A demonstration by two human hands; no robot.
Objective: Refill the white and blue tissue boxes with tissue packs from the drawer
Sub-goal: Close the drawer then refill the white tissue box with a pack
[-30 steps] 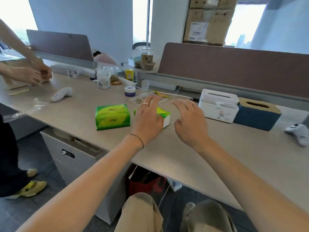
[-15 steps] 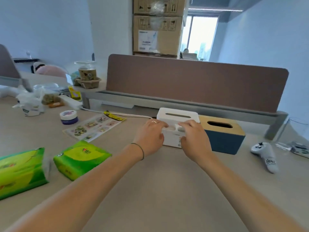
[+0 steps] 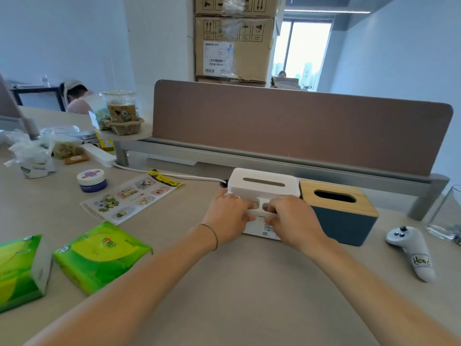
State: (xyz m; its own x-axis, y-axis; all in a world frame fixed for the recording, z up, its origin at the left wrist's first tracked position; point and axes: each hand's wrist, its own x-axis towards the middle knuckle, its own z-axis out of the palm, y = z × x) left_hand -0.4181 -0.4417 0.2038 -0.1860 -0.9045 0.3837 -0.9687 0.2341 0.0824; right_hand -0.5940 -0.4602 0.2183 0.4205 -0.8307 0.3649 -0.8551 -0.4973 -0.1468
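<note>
The white tissue box (image 3: 264,183) stands on the desk in front of the brown divider, its slotted lid on top. My left hand (image 3: 228,214) and my right hand (image 3: 290,219) both grip its near side, fingers curled at the lid's edge. The blue tissue box (image 3: 345,222) with a wooden lid touches it on the right. Two green tissue packs lie at the left: one (image 3: 99,255) closer to the middle and one (image 3: 18,268) at the frame edge. The drawer is out of view.
A sticker sheet (image 3: 129,198) and a small purple-lidded jar (image 3: 91,180) lie left of the boxes. A white controller (image 3: 411,250) and a glass container (image 3: 446,216) sit at the right. Cups, bags and a power strip crowd the far left. The divider (image 3: 299,126) blocks the back.
My view swung right from the green packs toward the boxes. Both hands left the pack and came to grip the near side of the white tissue box.
</note>
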